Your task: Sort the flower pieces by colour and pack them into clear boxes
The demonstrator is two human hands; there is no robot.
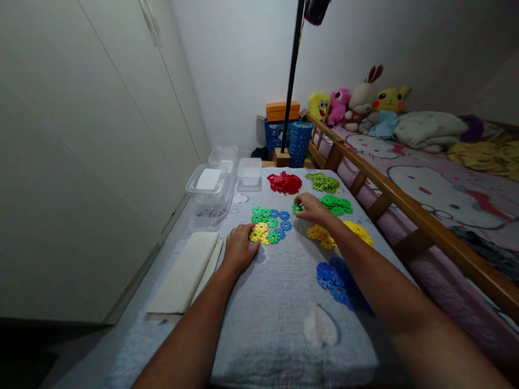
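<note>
On a grey quilted surface lies a joined cluster of green, blue and yellow snowflake pieces. My left hand rests with its fingers closed on the yellow piece at the cluster's left edge. My right hand pinches a green snowflake piece just right of the cluster. Sorted piles lie around: red, light green, dark green, yellow and blue.
Clear plastic containers stand at the back left, with a folded white cloth nearer. A wooden bed rail borders the right, with plush toys behind. A black pole rises at the back. White wardrobe doors line the left.
</note>
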